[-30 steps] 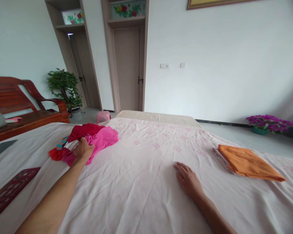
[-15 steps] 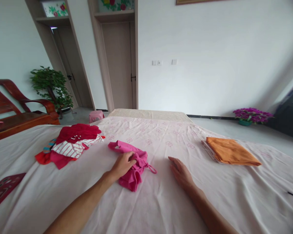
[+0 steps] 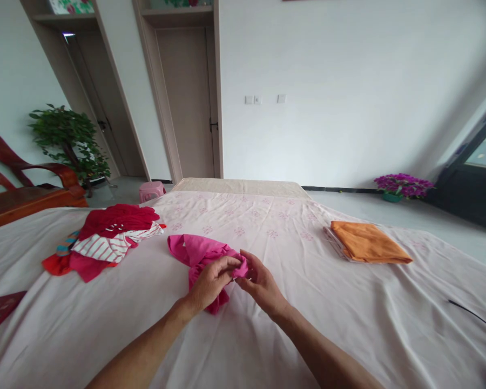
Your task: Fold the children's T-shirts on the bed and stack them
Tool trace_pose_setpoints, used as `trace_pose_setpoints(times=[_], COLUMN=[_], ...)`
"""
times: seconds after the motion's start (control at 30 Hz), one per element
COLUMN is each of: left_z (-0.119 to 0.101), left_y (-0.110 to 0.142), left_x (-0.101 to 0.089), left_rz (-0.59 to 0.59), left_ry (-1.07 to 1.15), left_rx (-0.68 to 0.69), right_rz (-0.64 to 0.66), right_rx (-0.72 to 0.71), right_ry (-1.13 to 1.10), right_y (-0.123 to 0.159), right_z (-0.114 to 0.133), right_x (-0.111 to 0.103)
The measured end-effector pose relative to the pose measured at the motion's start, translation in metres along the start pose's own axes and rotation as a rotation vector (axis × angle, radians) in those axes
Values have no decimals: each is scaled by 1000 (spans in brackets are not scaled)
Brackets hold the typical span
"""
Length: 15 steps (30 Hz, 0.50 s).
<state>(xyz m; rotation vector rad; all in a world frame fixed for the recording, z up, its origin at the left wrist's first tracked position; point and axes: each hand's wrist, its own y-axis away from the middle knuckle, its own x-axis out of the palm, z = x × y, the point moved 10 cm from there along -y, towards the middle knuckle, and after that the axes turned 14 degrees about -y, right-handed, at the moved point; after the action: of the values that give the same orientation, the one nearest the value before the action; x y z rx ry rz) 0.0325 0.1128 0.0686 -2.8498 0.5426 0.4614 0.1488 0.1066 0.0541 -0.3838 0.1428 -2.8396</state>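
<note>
A crumpled pink garment point(image 3: 200, 251) lies on the pale flowered sheet point(image 3: 154, 335) in front of me. My left hand point(image 3: 213, 281) is closed on its bunched right part. My right hand point(image 3: 259, 281) meets it from the other side, fingers curled around the garment's right end. What kind of garment it is cannot be made out. To the left sits a heap of clothes point(image 3: 121, 221), with dark red, striped white and bright red pieces. Folded orange cloth point(image 3: 366, 242) rests on the right, on top of a paler folded cloth point(image 3: 334, 243).
A dark red patterned case point(image 3: 0, 310) lies at the left edge of the sheet. A thin black cable point(image 3: 476, 313) crosses its right side. Beyond the bed stand a pink stool point(image 3: 152, 190), a wooden bench point(image 3: 44, 189), a leafy plant point(image 3: 71, 140) and purple flowers point(image 3: 403, 185).
My left hand has brought the pink garment from the heap to the middle of the sheet. My right hand has moved left from the bare sheet and taken hold of the garment's end.
</note>
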Motion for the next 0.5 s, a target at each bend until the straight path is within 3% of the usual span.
trace_pose_setpoints(times=[0.1, 0.17, 0.27, 0.33, 0.43, 0.5], left_z=[27, 48, 76, 92, 102, 103], left_y=[-6, -9, -10, -9, -14, -18], left_x=[-47, -81, -112, -128, -141, -160], left_rz=[-183, -261, -272, -309, -336, -414], left_ry=[-142, -366, -802, -970, -952, -817], left_rx=[-39, -17, 50, 36, 3, -79], right_rz=[-178, -227, -193, -132, -101, -156], right_rx=[82, 80, 7, -56, -108, -129], right_ry=[-135, -190, -205, -183, -199, -263], right_y=[-9, -11, -10, -11, -17, -24], right_z=[-13, -7, 20, 41, 63, 76], right_x=[-21, -36, -44, -39, -38, -53])
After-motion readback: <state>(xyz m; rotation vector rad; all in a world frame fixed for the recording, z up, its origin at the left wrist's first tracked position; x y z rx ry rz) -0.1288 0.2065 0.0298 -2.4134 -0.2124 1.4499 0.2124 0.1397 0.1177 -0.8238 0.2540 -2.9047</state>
